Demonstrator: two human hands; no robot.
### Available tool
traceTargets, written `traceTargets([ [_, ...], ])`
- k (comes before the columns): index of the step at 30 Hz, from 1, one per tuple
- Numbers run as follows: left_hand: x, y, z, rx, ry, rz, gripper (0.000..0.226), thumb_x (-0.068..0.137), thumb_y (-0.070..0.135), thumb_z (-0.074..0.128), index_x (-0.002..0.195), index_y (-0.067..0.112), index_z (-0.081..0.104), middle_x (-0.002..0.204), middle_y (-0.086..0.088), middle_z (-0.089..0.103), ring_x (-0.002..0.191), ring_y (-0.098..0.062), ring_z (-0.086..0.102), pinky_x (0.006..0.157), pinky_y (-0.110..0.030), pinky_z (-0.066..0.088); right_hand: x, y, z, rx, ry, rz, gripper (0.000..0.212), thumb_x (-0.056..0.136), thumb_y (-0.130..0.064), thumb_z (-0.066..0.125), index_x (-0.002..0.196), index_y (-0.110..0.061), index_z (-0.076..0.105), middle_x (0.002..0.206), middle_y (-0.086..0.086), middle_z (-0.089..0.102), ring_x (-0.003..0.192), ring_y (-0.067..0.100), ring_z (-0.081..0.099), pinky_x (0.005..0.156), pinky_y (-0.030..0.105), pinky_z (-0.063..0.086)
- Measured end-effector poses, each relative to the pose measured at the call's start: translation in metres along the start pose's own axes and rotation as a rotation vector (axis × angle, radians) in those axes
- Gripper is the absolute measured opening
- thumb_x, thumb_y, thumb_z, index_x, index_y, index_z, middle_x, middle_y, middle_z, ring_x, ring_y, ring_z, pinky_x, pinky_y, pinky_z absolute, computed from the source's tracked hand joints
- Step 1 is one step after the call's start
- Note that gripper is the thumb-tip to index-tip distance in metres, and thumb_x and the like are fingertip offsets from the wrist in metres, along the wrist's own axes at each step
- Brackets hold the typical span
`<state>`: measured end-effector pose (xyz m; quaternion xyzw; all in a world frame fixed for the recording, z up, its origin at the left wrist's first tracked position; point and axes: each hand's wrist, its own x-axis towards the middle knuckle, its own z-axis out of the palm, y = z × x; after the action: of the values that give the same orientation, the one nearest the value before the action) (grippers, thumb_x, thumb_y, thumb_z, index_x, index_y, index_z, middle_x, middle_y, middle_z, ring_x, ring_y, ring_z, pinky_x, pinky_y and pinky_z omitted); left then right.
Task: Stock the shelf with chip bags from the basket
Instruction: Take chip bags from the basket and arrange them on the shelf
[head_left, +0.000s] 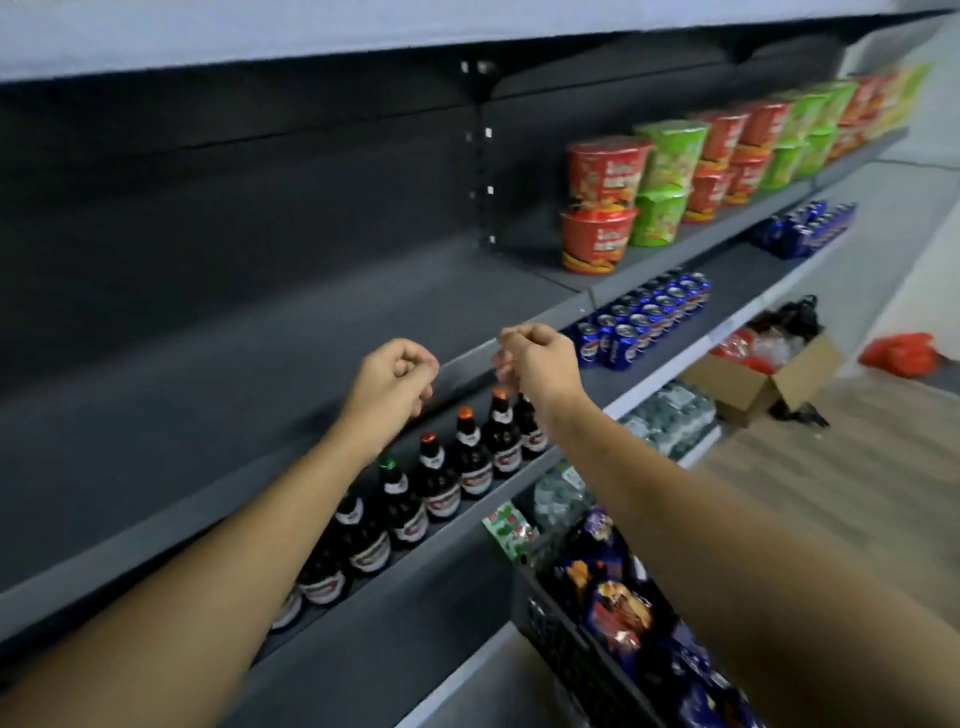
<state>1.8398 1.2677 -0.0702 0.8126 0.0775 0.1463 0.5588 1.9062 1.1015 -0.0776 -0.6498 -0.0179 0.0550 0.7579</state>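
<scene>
While left hand (395, 376) and right hand (535, 358) curl closed, seemingly empty, above matte shelf (249, 374)

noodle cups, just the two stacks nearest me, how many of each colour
red noodle cups: 2
green noodle cups: 2
total: 4

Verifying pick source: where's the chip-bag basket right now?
Head view, lower right: the black basket sits in front of the shelving, below the row of dark bottles, with chip bags inside.
</scene>
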Motion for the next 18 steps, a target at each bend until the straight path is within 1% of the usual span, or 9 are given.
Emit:
traceTargets([
  [3,0.003,0.001,0.065,0.004,-0.116,-0.018,0.015,0.095,0.008,0.057,0.081,0.013,0.059,0.059,-0.003,0.057,0.044,-0.014,0.045,0.042,-0.019,0.036,0.002,0.014,-0.07,0.024,0.115,0.048,0.017,0.1,-0.009,0.057,0.083,-0.009,0.057,0.064,0.007,0.055,0.048,0.017,0.045,0.046,0.023,0.037],
  [5,0.006,-0.004,0.1,0.013,-0.189,-0.043,0.012,0.096,0.011,0.057,0.084,0.011,0.06,0.059,-0.002,0.058,0.045,-0.014,0.046,0.04,-0.017,0.034,0.002,0.028,-0.106,0.021,0.18,0.075,0.018,0.1,-0.01,0.057,0.083,-0.01,0.057,0.066,0.008,0.054,0.05,0.016,0.045,0.047,0.022,0.037],
  [9,0.016,-0.026,0.169,0.033,-0.34,-0.111,0.012,0.097,0.012,0.057,0.086,0.01,0.059,0.064,-0.005,0.059,0.045,-0.014,0.047,0.038,-0.019,0.033,0.0,0.062,-0.172,-0.04,0.334,0.132,0.01,0.1,-0.011,0.057,0.093,-0.006,0.061,0.063,0.007,0.058,0.048,0.014,0.05,0.046,0.021,0.039],
  [11,0.021,-0.045,0.203,0.044,-0.414,-0.139,0.012,0.098,0.011,0.056,0.086,0.009,0.058,0.065,-0.006,0.058,0.044,-0.014,0.047,0.038,-0.019,0.034,0.0,0.084,-0.201,-0.053,0.411,0.177,0.009,0.101,-0.011,0.056,0.095,-0.005,0.06,0.064,0.008,0.058,0.046,0.013,0.05,0.045,0.021,0.039],
  [14,0.028,-0.078,0.245,0.069,-0.515,-0.209,0.009,0.097,0.012,0.056,0.093,0.005,0.058,0.068,-0.007,0.059,0.046,-0.015,0.049,0.04,-0.021,0.035,0.001,0.121,-0.235,-0.057,0.496,0.251,0.01,0.101,-0.01,0.056,0.092,-0.007,0.058,0.064,0.007,0.059,0.046,0.015,0.05,0.047,0.023,0.04],
  [18,0.041,-0.131,0.294,0.109,-0.647,-0.331,0.01,0.097,0.016,0.057,0.092,0.008,0.059,0.071,-0.008,0.061,0.048,-0.015,0.052,0.044,-0.025,0.038,0.004,0.171,-0.271,-0.029,0.585,0.372,0.009,0.102,-0.01,0.054,0.095,-0.005,0.057,0.064,0.008,0.054,0.048,0.015,0.05,0.045,0.024,0.041],
])
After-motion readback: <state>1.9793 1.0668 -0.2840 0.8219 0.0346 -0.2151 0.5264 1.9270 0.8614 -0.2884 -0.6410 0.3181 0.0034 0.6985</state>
